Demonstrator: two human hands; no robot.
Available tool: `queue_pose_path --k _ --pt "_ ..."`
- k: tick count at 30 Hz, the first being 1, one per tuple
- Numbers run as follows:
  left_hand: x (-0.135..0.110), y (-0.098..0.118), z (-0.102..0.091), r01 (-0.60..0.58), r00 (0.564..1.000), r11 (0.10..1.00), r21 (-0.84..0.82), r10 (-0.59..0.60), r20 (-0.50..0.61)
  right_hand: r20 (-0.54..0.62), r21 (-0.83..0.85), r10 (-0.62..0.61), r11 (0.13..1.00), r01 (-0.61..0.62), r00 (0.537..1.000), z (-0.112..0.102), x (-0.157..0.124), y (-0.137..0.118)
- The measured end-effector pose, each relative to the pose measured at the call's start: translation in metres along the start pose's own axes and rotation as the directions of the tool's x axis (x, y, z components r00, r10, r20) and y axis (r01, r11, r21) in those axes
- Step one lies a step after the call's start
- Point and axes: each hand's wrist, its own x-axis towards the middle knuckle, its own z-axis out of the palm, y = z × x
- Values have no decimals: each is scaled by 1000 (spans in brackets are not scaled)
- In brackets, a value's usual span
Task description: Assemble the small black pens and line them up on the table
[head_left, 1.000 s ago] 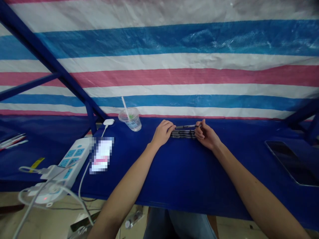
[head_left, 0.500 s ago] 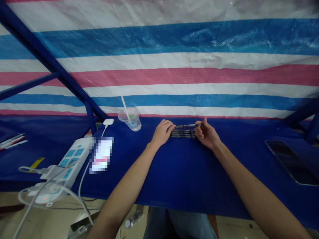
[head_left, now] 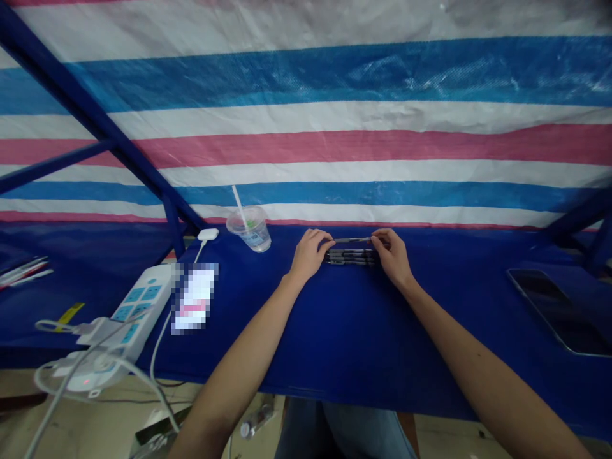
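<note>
One slim pen [head_left: 352, 240] with a dark and clear barrel lies crosswise between my two hands. My left hand [head_left: 310, 254] pinches its left end with thumb and forefinger. At the other end, my right hand [head_left: 392, 253] pinches it the same way, the fingers curled over. Just nearer to me, a row of several dark pens [head_left: 350, 257] lies side by side on the blue table [head_left: 363, 331], parallel to the held one. The fingertips hide both ends of the held pen.
A tilted-looking clear plastic cup [head_left: 255, 233] with a straw stands to the left. Further left are a lit phone [head_left: 195, 298], a white charger [head_left: 208, 234] and a power strip [head_left: 138, 319] with cables. A dark phone [head_left: 557, 309] lies at right. Striped sheeting [head_left: 335, 146] hangs behind.
My right hand has turned over, from fingers curled upward to a pinch from above on the pen's right end. The held pen is now more level. My left hand has barely moved.
</note>
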Motion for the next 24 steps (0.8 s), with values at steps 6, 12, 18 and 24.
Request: queue_pose_path --k 6,12,18,24 --pt "0 -2 1 59 997 998 6 -59 54 51 -210 -24 977 34 998 0 1 12" --pt "-2 -6 4 74 991 996 46 -79 112 77 -300 -31 952 52 997 1 1 17" --pt "-2 -2 3 16 990 998 68 -25 139 109 -318 -59 944 91 992 3 1 18" --pt "-2 3 0 -52 976 998 45 41 215 175 -275 -72 954 119 982 3 -1 7"
